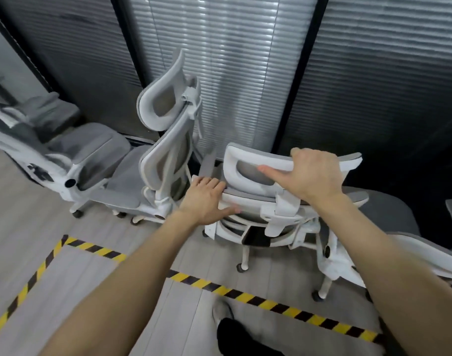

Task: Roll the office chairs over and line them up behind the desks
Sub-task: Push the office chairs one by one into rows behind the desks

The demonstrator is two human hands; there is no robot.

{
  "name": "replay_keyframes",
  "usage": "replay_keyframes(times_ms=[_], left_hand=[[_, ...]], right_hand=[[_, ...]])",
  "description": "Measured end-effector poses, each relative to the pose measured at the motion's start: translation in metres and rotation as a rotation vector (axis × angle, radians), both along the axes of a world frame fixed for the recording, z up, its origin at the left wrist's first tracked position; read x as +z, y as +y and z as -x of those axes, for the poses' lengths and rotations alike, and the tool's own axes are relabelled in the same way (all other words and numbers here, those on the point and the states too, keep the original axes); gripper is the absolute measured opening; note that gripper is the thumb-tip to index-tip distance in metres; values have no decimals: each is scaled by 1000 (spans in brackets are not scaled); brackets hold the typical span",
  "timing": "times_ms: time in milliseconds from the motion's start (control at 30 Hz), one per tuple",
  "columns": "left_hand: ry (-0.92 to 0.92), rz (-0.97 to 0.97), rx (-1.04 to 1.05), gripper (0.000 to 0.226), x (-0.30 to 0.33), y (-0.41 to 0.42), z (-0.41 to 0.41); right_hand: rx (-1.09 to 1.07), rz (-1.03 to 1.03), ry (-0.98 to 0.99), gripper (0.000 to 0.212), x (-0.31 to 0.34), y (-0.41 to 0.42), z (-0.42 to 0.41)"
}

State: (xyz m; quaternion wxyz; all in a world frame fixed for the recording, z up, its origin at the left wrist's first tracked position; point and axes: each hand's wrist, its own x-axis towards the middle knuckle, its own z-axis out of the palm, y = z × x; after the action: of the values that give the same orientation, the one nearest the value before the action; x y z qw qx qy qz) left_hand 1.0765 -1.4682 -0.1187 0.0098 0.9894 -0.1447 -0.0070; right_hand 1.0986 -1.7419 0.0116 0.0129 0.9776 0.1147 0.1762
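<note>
Straight in front of me stands a white and grey mesh office chair (255, 222), seen from behind. My right hand (315, 176) grips the top of its headrest (250, 160), fingers curled over the rim and thumb stretched along the front. My left hand (207, 199) grips the upper left corner of its backrest. To the left a second chair (166, 140) of the same kind stands side-on, close against the held one. A third chair (65, 160) is further left. No desk is in view.
Glass walls with shut blinds (232, 73) run close behind the chairs. Part of another chair (412, 258) sits at the right edge. Yellow and black floor tape (245, 296) crosses the wooden floor in front of my shoe (222, 312).
</note>
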Motion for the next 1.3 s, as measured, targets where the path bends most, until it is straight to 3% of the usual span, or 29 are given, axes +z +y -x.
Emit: replay_keyframes(times_ms=[233,533,733,967,1300], left_hand=[[-61,1,138,91,-8,-12,73],[-70,16,256,87,-10,-6,213],[-158,76,320,88,-18,18,303],[-110,62,394,85,-9,29,387],[-140,16,722,78,-17,-32,504]], right_hand=[[70,98,-28,98,2,0,41],[300,91,-46,97,7,9,144],[484,12,-88,84,9,30,213],[635,-46,-156,68,-2,46,275],[982,-121,-188,63,-10,44,311]])
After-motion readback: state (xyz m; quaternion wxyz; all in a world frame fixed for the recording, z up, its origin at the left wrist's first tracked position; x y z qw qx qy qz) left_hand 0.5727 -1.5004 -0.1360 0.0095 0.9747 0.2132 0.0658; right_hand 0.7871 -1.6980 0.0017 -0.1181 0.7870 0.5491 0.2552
